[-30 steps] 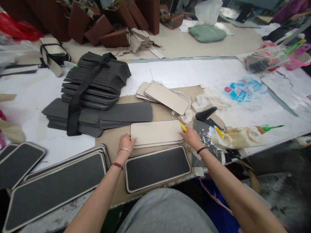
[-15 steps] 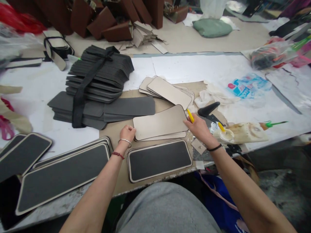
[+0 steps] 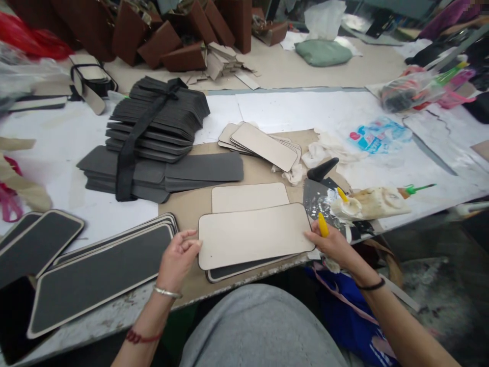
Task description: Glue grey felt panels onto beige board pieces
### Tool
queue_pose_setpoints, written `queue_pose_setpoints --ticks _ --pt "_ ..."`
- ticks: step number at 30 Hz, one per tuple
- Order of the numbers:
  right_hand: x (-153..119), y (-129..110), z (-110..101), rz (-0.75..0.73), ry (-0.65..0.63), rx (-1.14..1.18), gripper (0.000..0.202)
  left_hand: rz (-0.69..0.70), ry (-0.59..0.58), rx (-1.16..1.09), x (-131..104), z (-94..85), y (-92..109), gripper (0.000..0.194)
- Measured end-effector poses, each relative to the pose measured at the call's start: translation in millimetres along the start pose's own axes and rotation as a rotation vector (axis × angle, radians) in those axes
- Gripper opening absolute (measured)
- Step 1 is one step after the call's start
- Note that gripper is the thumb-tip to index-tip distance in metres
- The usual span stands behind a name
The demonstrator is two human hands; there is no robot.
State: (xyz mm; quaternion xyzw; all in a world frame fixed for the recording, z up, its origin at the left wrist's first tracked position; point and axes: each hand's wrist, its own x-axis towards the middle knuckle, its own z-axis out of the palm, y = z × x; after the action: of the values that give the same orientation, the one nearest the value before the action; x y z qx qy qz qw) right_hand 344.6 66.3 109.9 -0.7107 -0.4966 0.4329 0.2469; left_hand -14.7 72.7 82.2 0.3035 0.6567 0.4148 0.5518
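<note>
Drawn toward the body since the earlier frame, one cream panel now overlaps a dark bordered panel; contact between them is unclear. Right hand pinches its right edge, a yellow tool also in its grasp; left hand meets the left edge, its grip uncertain. Another bare cream panel lies just behind, with fanned cream panels beyond. Left, stacked bordered panels appear already faced; bundled dark sheets remain tied.
</note>
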Motion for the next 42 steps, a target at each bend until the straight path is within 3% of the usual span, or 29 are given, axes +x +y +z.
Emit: queue_pose_setpoints --ticks 3,7,16,19,22,26,30,32,37,42 --pt "-8 30 16 -0.047 -0.012 -0.06 0.036 -0.076 0.024 0.036 -25 -3.8 -27 0.05" --pt "-7 55 28 -0.047 -0.031 -0.124 0.033 -0.095 0.069 0.067 -36 -1.6 -53 0.046" --pt "-1 68 27 -0.013 -0.055 -0.377 0.025 -0.041 0.098 0.131 -32 3.2 -75 0.038" --pt "-2 64 26 -0.028 -0.009 -0.524 0.021 -0.035 0.116 0.162 -30 2.4 -82 0.037" --pt "-6 48 26 -0.097 0.133 -0.595 0.023 0.02 0.142 0.27 -31 0.3 -87 0.035" --pt "-13 5 35 -0.144 0.227 -0.434 0.036 0.28 0.18 0.564 -37 -5.7 -89 0.024" --pt "-17 -34 66 -0.238 0.121 -0.235 0.045 0.717 0.035 0.8 -43 -13.9 -93 0.017" --pt "-18 -46 91 -0.227 0.035 -0.137 0.044 0.836 -0.059 0.877 -45 -17.7 -97 0.022" --pt "-22 -63 157 -0.122 -0.203 0.198 0.037 0.921 -0.215 0.972 -45 -24.8 -106 0.034" --pt "-23 -65 196 -0.133 -0.23 0.328 0.031 0.956 -0.239 1.001 -41 -27.0 -109 0.029"
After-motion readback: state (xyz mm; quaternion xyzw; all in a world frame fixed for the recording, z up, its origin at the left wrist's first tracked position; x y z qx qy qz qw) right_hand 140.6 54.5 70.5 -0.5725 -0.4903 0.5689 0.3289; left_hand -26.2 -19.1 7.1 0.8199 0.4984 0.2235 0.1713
